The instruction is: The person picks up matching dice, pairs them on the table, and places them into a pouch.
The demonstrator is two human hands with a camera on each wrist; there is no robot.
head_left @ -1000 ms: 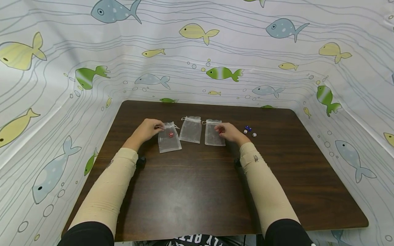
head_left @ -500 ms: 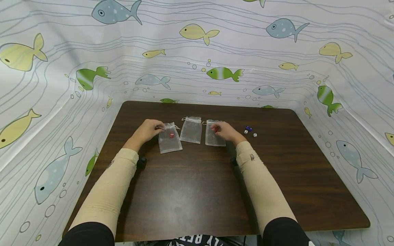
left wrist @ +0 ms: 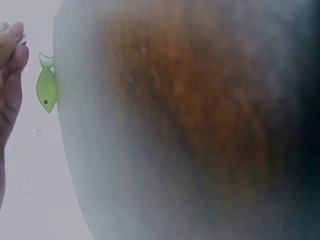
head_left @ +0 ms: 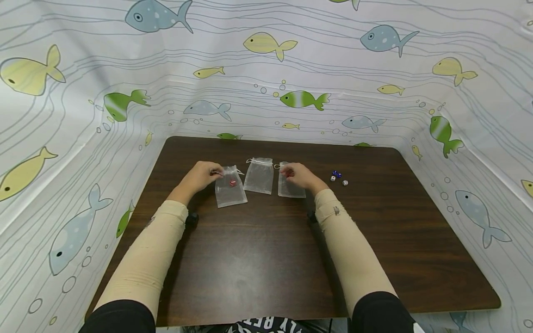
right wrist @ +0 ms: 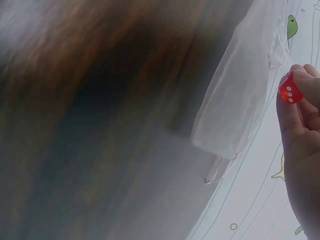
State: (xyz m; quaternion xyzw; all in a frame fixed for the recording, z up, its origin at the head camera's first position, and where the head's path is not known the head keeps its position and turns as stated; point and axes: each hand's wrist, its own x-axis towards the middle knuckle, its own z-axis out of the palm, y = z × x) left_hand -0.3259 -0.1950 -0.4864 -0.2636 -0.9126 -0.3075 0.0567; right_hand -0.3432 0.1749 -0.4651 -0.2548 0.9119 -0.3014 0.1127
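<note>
On the left, a sheer white drawstring pouch (head_left: 231,196) lies flat, and a red die (head_left: 232,183) shows through its mesh. My left hand (head_left: 204,175) pinches that pouch near its mouth; a scrap of white fabric (left wrist: 24,37) sticks out between the fingertips in the left wrist view. Between the thumb and fingers of my right hand (head_left: 303,176) is another red die (right wrist: 290,90) with white pips. This hand hovers over the right-hand pouch (head_left: 291,190), partly covering it. A middle pouch (head_left: 259,178) lies between the two.
Blue dice (head_left: 337,174) and white dice (head_left: 345,182) sit in a small group to the right of the pouches. The dark wooden table (head_left: 258,259) is bordered at the back and sides by a fish-patterned curtain (head_left: 250,106).
My right hand has moved left across the right-hand pouch with the red die, away from the loose dice. The left hand keeps its place on the left pouch.
</note>
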